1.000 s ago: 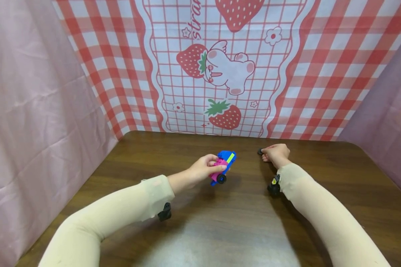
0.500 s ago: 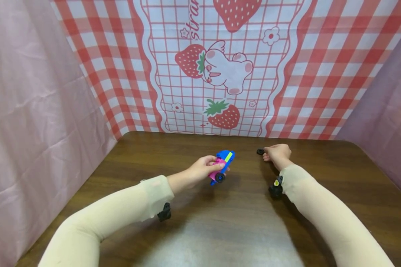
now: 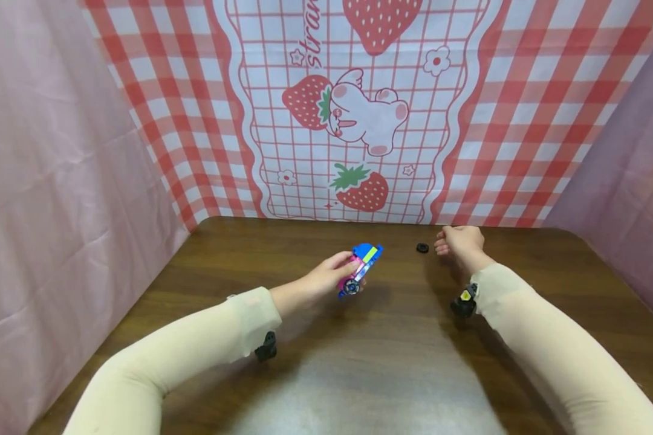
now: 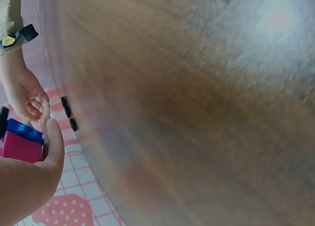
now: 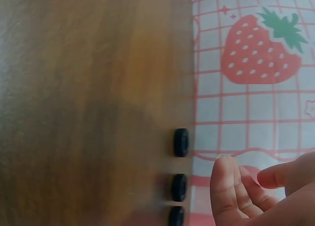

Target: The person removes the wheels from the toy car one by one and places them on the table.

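A small toy car [image 3: 363,263], pink and blue with a yellow strip, is gripped in my left hand [image 3: 326,275] above the table's middle. It is tilted, and a black wheel with a blue hub shows at its lower end. In the left wrist view the pink block [image 4: 22,146] lies against the thumb. My right hand [image 3: 462,243] hovers near the far edge, thumb apart from the loosely bent fingers, nothing between them. One black toy wheel [image 3: 422,248] lies just left of it. The right wrist view shows three in a row, the nearest black wheel [image 5: 181,142] beside my fingertips.
The brown wooden table [image 3: 381,350] ends at a red-and-white strawberry cloth [image 3: 359,121] hanging behind it. A pink curtain [image 3: 60,181] hangs on the left and another on the right. Each wrist carries a small black camera.
My right hand has let go of a black wheel and moved right and slightly away, leaving it on the table. The toy car has turned slightly in my left hand.
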{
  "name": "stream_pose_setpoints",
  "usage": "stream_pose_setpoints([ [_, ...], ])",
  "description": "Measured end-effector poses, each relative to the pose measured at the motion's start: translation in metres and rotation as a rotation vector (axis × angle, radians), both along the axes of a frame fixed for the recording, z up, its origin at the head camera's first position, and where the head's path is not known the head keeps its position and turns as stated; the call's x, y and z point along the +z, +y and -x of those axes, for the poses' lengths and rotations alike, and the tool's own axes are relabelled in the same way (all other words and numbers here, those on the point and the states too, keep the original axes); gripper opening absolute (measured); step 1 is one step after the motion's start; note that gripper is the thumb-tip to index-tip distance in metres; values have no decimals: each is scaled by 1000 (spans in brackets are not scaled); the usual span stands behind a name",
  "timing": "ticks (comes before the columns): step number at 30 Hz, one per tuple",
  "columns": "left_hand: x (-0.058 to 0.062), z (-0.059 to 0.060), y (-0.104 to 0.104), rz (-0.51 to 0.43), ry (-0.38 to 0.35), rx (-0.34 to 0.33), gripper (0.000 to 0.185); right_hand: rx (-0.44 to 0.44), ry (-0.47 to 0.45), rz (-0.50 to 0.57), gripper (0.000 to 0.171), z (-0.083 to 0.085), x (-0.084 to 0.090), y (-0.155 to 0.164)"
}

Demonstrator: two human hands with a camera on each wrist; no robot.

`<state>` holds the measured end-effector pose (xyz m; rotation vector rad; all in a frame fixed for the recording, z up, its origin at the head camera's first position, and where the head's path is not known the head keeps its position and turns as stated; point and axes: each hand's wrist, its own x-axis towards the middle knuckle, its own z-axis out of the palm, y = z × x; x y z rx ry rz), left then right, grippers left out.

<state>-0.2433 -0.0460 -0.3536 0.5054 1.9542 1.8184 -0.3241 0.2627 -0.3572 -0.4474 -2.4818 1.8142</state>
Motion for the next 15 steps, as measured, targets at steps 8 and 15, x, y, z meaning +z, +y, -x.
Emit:
stream_pose_setpoints([
  [8,4,2,2,45,-38,-7,40,178,-1,86,35,-15,30,-9],
  [15,6,4,1,36,-33,-1,42,254,-3,59,45,-23,37,-23],
])
